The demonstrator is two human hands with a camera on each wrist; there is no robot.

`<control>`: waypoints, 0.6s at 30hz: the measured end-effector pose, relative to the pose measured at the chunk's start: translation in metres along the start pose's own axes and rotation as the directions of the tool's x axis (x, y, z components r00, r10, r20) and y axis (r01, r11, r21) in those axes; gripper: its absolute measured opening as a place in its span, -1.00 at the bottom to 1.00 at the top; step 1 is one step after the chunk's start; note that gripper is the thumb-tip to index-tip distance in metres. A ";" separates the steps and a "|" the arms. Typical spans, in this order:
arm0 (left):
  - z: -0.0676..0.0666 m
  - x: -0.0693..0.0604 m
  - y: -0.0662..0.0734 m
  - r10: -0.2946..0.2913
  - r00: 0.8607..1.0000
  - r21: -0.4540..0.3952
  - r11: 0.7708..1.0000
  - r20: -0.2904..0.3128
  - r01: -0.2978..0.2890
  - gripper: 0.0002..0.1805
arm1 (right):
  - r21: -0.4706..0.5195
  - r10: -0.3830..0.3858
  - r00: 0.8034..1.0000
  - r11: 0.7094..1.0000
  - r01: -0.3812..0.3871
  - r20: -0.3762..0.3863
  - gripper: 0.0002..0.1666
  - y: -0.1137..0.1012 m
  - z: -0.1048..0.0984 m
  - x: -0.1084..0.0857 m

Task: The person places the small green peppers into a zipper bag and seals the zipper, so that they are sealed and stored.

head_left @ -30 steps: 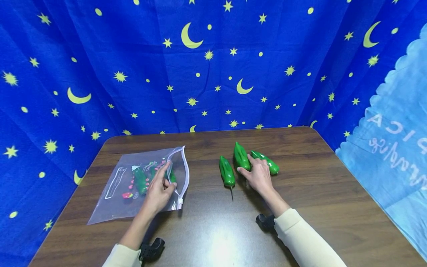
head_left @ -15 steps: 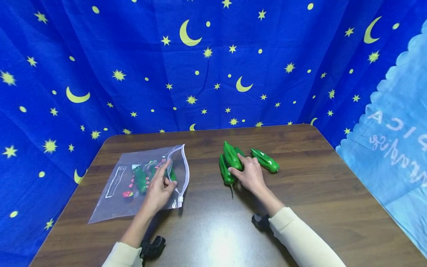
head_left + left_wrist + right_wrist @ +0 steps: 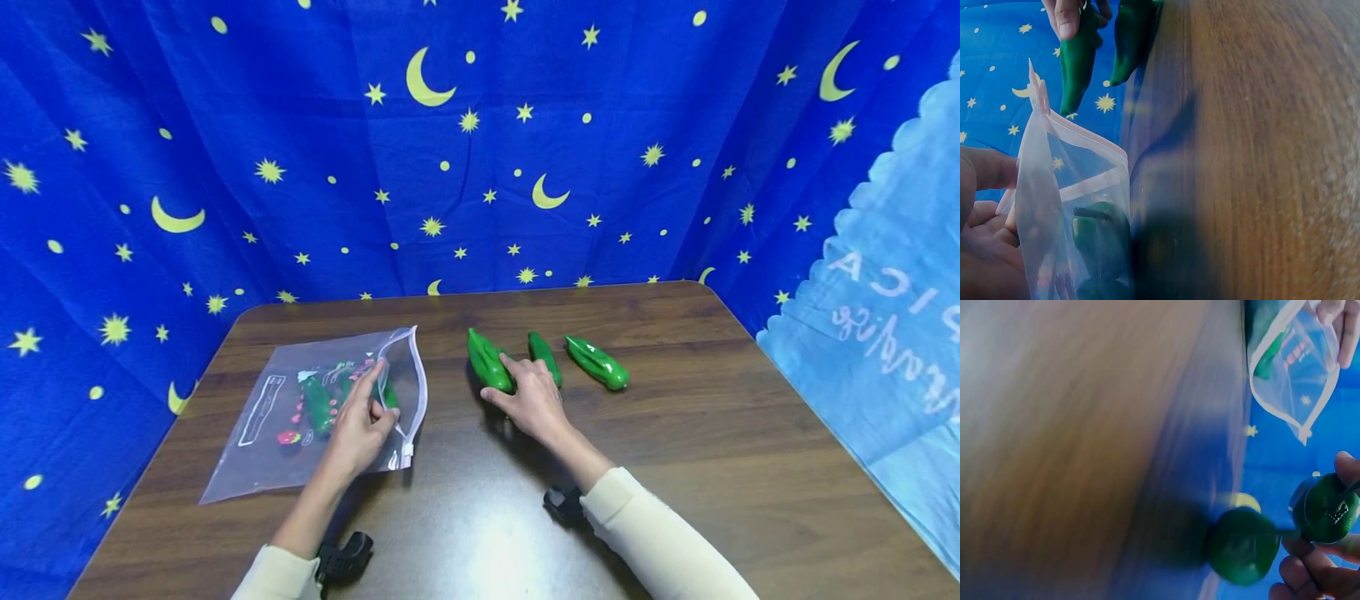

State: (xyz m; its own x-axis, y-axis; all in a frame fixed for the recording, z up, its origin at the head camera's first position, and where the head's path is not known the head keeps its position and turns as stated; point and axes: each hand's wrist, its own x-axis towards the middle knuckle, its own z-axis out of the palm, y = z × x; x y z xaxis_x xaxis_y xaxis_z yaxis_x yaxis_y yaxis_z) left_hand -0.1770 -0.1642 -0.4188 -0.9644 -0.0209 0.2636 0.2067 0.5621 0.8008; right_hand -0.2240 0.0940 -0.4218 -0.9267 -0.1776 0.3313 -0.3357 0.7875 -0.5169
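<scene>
Green pepper [image 3: 486, 360], long axis slanted, tip away-left, right fingers [image 3: 514, 365] gripping it, left fingers [image 3: 364, 388] pinching bag [image 3: 255, 467]

A blue curtain [image 3: 480, 150] with yellow moons, stars and dots fills the head view's top and left edge. At the right edge is a paler cloth [image 3: 892, 350], scalloped and lettered. The brown wood-grain desk [image 3: 720, 433] spans the lower middle, with white glare [image 3: 502, 542] at bottom centre.
</scene>
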 end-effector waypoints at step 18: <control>0.001 0.000 -0.001 -0.008 1.000 -0.003 1.000 0.001 0.008 -0.18 | 0.001 -0.133 0.988 0.991 0.134 0.073 -0.21 -0.032 0.023 -0.001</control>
State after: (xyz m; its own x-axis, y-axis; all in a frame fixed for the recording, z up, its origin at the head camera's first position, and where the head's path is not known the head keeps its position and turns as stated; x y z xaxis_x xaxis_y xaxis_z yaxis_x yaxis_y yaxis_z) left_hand -0.1770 -0.1637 -0.4198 -0.9662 -0.0248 0.2566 0.1993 0.5592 0.8047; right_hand -0.2158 0.0553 -0.4235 -0.8835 -0.3237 0.3387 -0.4567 0.7562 -0.4686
